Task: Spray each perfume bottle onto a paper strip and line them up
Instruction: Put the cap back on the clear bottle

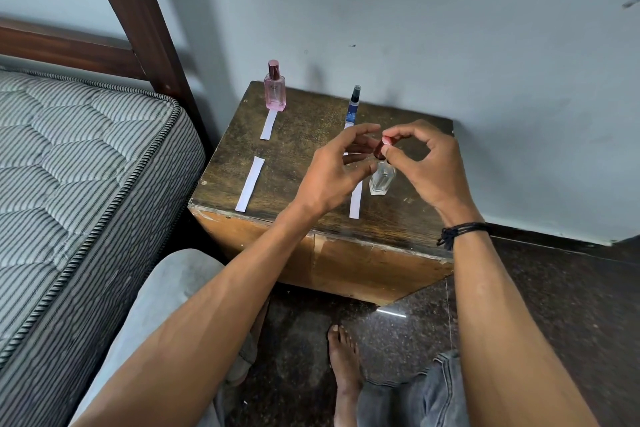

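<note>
The right hand (426, 163) pinches the red cap (382, 146) of the clear bottle (381, 180) between thumb and forefinger, its other fingers arched clear. Most likely the cap is being worked at the neck so the nozzle can serve the paper strip (356, 199) lying just left of the bottle. The bottle stands right of centre on the counter (304, 149), seemingly on its base. The left hand (332, 170) is half-curled beside it, thumb at the glass shoulder, probably as a brace — whether it truly grips the bottle cannot be told. At the counter's upper left the pink bottle (275, 90) stands at the head of its own strip (269, 125); the slim blue bottle (353, 107) stands at the back, its strip mostly hidden by the left hand. A fourth strip (250, 184) lies alone at lower left. The mattress (86, 166) crowds the left of the frame, well apart from the work — only the left hand itself lies over the strip.
</note>
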Available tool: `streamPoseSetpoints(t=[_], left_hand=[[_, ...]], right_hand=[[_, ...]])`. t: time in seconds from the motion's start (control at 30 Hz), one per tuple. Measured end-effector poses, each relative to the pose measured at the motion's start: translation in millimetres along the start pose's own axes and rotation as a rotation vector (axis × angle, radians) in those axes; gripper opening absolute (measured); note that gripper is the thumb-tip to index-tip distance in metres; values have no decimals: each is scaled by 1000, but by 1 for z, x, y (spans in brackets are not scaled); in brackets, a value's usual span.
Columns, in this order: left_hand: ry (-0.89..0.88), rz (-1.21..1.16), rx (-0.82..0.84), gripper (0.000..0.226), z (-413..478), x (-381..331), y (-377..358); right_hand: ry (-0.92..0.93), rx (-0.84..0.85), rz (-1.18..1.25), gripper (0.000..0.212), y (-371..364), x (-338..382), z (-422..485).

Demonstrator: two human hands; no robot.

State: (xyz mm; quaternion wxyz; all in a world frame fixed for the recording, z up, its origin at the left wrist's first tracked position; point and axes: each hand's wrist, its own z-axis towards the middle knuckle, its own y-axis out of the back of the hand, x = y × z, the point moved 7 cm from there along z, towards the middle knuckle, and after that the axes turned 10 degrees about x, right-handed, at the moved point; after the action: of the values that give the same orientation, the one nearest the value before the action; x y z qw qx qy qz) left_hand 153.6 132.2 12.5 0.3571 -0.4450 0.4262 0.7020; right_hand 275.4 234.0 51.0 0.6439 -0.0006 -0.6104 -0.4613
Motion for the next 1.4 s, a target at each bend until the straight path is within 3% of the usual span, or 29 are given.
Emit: streamPoseSetpoints(t=[0.3, 0.53, 1.4], left_hand=[[110, 150, 78, 61, 0, 18, -9], [113, 252, 80, 49, -4, 18, -18], [80, 318, 23, 36, -6, 22, -24]], right_hand=[[-71, -26, 16, 17, 12, -9, -2], [-56, -11, 35, 18, 14, -9, -2], [-140, 162, -120, 21, 1, -21, -2]])
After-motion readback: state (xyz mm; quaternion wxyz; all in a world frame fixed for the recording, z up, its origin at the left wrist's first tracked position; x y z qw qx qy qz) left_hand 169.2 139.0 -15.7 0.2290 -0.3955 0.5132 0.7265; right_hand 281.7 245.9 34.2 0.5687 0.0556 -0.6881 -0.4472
